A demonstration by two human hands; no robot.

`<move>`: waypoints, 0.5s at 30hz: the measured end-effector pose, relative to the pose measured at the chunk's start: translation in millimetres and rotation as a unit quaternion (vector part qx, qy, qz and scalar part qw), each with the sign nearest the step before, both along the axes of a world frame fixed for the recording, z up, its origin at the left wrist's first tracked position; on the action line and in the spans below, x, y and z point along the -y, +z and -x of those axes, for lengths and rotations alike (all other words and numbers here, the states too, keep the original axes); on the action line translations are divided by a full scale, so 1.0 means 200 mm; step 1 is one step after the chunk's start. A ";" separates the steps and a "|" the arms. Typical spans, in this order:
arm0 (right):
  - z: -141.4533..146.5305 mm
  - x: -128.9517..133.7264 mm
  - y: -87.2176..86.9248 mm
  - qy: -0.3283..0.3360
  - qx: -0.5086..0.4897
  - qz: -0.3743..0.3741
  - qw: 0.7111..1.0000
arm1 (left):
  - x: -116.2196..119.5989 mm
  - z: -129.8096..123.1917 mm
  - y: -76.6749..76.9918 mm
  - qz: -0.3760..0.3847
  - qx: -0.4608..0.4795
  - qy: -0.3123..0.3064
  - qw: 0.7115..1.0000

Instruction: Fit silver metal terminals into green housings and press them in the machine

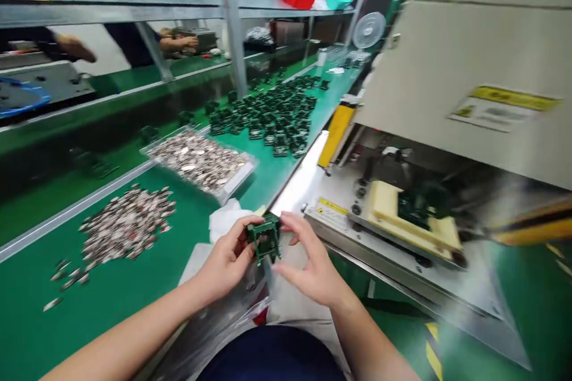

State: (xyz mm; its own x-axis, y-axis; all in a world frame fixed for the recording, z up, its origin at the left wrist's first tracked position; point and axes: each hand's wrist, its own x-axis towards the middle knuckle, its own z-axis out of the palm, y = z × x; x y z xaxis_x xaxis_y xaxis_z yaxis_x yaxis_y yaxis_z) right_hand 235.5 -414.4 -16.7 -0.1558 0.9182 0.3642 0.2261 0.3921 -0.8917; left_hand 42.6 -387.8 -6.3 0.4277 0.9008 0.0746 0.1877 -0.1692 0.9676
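Observation:
Between my hands, above my lap, is a dark green plastic frame-like part [264, 237]. My left hand [230, 259] grips its left side between thumb and fingers. Around the right side of the part, my right hand [313, 262] has its thumb and fingers spread apart, with the fingertips close to the edge; whether they touch it is unclear. On the green table to the left lie a heap of small silvery pieces [127, 226] and a clear tray [239, 181] filled with similar pieces.
Many dark green parts [272, 110] cover the table farther back. At right stands a machine [465, 71] with a cream-coloured fixture [384, 202] on its metal base. Metal shelving [232, 24] rises behind the table; another person's hands [179, 43] show beyond it.

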 end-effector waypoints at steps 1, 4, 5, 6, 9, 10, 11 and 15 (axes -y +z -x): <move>-0.07 0.04 0.03 -0.002 0.015 -0.031 0.999 | -0.01 -0.05 0.03 -0.011 -0.015 -0.036 0.999; -0.29 0.19 0.10 -0.064 0.002 -0.084 0.994 | -0.08 -0.23 0.14 0.004 -0.032 -0.201 0.979; -0.36 0.24 0.11 -0.099 -0.014 -0.095 0.991 | -0.11 -0.31 0.19 0.009 -0.029 -0.256 0.966; -0.43 0.30 0.12 -0.140 -0.032 -0.103 0.984 | -0.14 -0.40 0.23 0.002 -0.024 -0.297 0.955; -0.65 0.43 0.12 -0.335 -0.111 -0.138 0.925 | -0.23 -0.72 0.34 -0.107 -0.004 -0.312 0.944; -0.72 0.46 0.11 -0.404 -0.139 -0.151 0.891 | -0.26 -0.83 0.36 -0.150 -0.006 -0.294 0.944; -0.79 0.47 0.11 -0.461 -0.164 -0.160 0.857 | -0.29 -0.94 0.37 -0.180 -0.011 -0.277 0.944; -0.96 0.45 0.14 -0.530 -0.205 -0.155 0.808 | -0.34 -1.27 0.36 -0.147 -0.008 -0.240 0.960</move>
